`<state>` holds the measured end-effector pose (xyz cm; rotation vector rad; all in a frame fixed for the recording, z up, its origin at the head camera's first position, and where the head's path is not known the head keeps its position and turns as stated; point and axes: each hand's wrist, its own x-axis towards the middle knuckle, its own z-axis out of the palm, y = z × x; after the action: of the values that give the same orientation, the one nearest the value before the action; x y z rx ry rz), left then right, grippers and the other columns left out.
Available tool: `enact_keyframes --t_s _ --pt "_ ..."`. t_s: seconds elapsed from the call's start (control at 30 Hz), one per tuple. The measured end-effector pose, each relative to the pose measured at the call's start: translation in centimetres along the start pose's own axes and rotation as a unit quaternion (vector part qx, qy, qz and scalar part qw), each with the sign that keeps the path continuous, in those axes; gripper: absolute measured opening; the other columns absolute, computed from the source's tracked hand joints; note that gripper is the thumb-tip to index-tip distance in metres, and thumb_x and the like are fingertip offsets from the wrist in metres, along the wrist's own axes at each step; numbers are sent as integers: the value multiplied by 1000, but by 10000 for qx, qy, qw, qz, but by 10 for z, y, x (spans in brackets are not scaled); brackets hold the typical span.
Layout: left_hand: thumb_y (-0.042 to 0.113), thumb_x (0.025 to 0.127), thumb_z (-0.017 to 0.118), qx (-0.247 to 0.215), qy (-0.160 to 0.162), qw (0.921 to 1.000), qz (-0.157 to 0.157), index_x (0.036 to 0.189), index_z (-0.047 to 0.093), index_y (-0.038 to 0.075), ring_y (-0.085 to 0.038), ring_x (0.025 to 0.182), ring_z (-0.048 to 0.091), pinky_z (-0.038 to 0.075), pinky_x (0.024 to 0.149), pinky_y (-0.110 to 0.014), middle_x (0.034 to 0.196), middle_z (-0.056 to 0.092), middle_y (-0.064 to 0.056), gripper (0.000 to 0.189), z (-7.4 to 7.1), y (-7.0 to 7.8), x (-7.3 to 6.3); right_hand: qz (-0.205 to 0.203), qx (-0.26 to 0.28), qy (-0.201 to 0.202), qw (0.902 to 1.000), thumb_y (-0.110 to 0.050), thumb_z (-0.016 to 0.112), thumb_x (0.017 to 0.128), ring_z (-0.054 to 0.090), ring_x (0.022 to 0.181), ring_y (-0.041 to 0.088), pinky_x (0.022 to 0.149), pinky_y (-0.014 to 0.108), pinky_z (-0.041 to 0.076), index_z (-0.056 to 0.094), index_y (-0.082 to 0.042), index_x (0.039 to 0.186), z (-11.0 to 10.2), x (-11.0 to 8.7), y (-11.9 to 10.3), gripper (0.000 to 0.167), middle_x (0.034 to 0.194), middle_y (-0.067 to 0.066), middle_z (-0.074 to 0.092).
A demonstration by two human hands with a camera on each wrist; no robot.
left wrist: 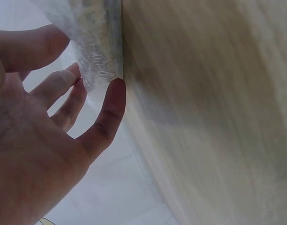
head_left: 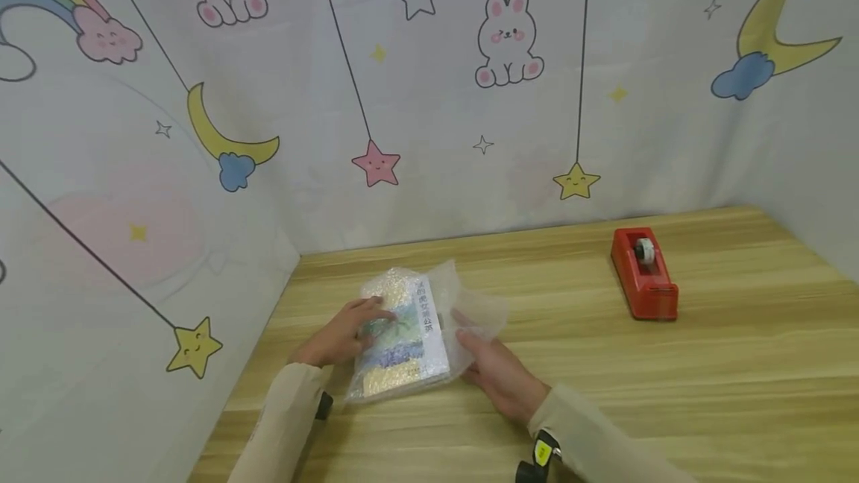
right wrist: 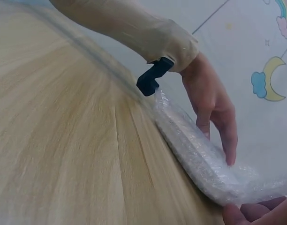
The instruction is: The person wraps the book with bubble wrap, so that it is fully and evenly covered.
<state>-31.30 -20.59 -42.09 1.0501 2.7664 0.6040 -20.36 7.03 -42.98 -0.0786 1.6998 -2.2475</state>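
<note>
The book [head_left: 396, 334] lies on the left part of the wooden table [head_left: 738, 379], near the table's left edge and a little short of its far edge. A wide stretch of wood grain runs from its right side to a red tape dispenser [head_left: 643, 285], well apart and farther right. Toward the person, the tabletop continues to the bottom of the head view.

The left hand [head_left: 342, 334] rests at the book's left side, its relaxed fingers laid over the cover. The right hand [head_left: 503, 375] pinches the loose bubble wrap [head_left: 479, 308] just beyond the book's right edge, thumb in front and a finger showing through the film. The right wrist view catches only a few of its fingers, so how firmly they hold cannot be judged.

The surface is pale wood with streaked grain. Behind it and along the left side hangs a white backdrop [head_left: 456, 110] printed with rabbits, moons and stars.

The bubble wrap encloses the book; through it show a white strip with dark characters and a cover in yellow, green and violet. The dispenser holds a white tape roll [head_left: 646, 250].
</note>
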Motion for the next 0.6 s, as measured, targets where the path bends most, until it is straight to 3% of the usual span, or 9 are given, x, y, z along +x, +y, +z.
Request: enact_keyframes --t_s 0.07,0.2,0.3,0.4,0.5,0.6 --pt "-10 88 59 -6 9 10000 -21 133 63 9 -52 145 31 31 113 -70 157 39 -26 49 0 0 0 -34 -193 22 9998 -25 36 108 25 152 43 122 58 24 18 -11 161 4 1 -1 58 167 20 17" --pt "-11 88 59 -82 -18 9999 -90 133 63 9 -51 146 30 32 113 -69 158 38 -25 49 -1 2 1 -17 -797 222 9966 -28 39 107 39 145 41 122 57 28 36 1 153 13 4 -3 54 157 23 41" --pt "-12 89 57 -116 -55 9999 -112 134 63 11 -49 147 29 34 112 -68 159 37 -24 50 -1 2 2 -123 -1475 334 9884 -29 43 107 50 135 41 116 58 35 45 7 144 20 7 -3 52 141 25 56" --pt "-12 90 56 -150 -88 9997 -150 134 62 11 -48 148 29 35 112 -68 160 36 -23 50 -2 2 2 -411 -2441 208 9687 -29 48 105 42 144 42 117 62 33 37 -1 153 24 11 -2 56 155 21 45" --pt "-10 91 58 -91 -82 9998 -141 135 61 8 -49 147 30 34 112 -68 159 37 -23 47 -1 1 2 -840 -3343 -78 9387 -28 52 104 26 153 40 121 63 24 27 -9 159 25 14 3 64 166 15 26" --pt "-8 91 61 -15 -52 9999 -120 137 59 1 -49 146 31 33 113 -67 159 37 -25 46 -1 0 1 -1132 -3912 -255 9130 -27 56 102 17 156 40 123 63 18 26 -7 159 26 18 7 68 168 15 17"
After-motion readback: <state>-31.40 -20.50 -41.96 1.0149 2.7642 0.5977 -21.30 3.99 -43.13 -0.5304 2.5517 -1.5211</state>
